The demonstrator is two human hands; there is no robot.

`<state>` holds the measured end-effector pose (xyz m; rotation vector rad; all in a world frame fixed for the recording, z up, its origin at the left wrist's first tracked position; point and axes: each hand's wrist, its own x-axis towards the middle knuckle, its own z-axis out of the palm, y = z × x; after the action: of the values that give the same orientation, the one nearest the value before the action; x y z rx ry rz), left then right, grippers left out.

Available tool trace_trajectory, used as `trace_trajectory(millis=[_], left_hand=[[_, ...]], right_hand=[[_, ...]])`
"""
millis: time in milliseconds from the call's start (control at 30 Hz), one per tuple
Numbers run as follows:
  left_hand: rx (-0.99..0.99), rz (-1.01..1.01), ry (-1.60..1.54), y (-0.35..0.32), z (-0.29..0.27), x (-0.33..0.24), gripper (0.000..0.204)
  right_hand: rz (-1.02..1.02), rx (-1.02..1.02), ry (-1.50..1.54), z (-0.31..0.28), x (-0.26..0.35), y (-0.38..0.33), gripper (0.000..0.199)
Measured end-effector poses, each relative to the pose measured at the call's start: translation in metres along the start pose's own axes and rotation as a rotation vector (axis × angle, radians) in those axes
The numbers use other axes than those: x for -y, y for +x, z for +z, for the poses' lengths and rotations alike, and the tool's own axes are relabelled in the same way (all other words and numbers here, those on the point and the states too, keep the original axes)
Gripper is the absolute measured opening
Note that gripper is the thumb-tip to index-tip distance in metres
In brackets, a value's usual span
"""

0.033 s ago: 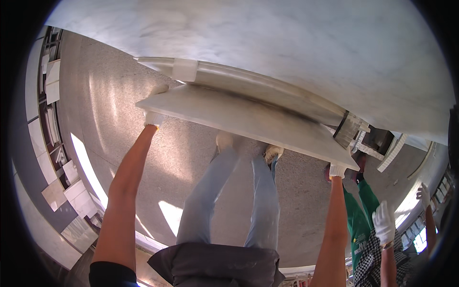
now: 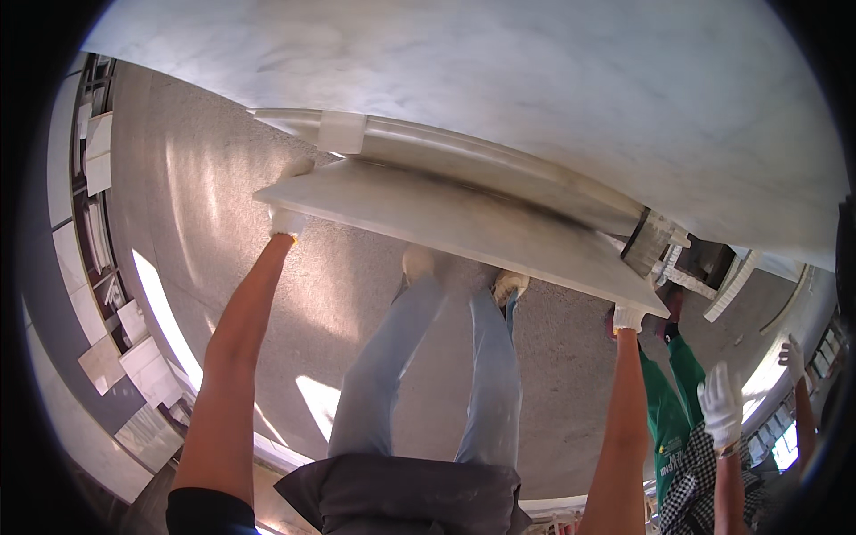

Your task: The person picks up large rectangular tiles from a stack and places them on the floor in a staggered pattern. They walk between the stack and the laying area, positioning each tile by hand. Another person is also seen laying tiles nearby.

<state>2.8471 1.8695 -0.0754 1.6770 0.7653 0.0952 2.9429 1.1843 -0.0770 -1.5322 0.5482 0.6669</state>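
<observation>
I hold a long pale marble slab [image 2: 464, 223] flat in front of me, above my legs in light blue jeans [image 2: 392, 374]. My left hand [image 2: 287, 221], in a white glove, grips the slab's left end from below. At the right end, under the corner, my right hand [image 2: 629, 318] grips it too, also in a white glove. Just behind the slab lies a similar pale slab with a white block on it [image 2: 343, 132], next to a big white marble surface [image 2: 535, 80].
The floor is speckled grey stone [image 2: 196, 205]. Pale tiles and slab pieces [image 2: 116, 357] line the left side. A person in green trousers [image 2: 670, 406] stands at the right with a white-gloved hand [image 2: 720, 403] raised. A small frame or stand [image 2: 704, 263] sits beyond the slab's right end.
</observation>
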Motion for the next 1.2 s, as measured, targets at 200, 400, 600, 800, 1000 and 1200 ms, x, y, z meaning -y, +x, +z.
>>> trace_trajectory(millis=[200,400,600,800,1000,1200], left_hand=[[0.026,0.104,0.223,0.0,0.002,0.001,0.037],[0.006,0.027,0.28,0.007,0.007,-0.02,0.032],[0.048,-0.04,0.402,0.013,0.009,-0.063,0.034],[0.009,-0.069,0.403,0.0,0.015,-0.1,0.044],[-0.043,0.006,0.303,-0.025,0.014,-0.14,0.065],[-0.019,-0.039,0.308,-0.023,0.01,-0.147,0.056]], right_hand=[[-0.034,-0.029,-0.04,-0.01,-0.004,0.006,0.051],[-0.076,-0.044,-0.171,-0.017,0.008,0.017,0.046],[-0.121,-0.07,-0.423,-0.022,0.008,0.039,0.042],[-0.221,-0.082,-0.824,-0.007,0.006,0.048,0.039],[0.105,-0.156,0.193,0.026,0.084,-0.042,0.033],[-0.124,-0.345,0.066,0.098,0.202,-0.119,0.047]])
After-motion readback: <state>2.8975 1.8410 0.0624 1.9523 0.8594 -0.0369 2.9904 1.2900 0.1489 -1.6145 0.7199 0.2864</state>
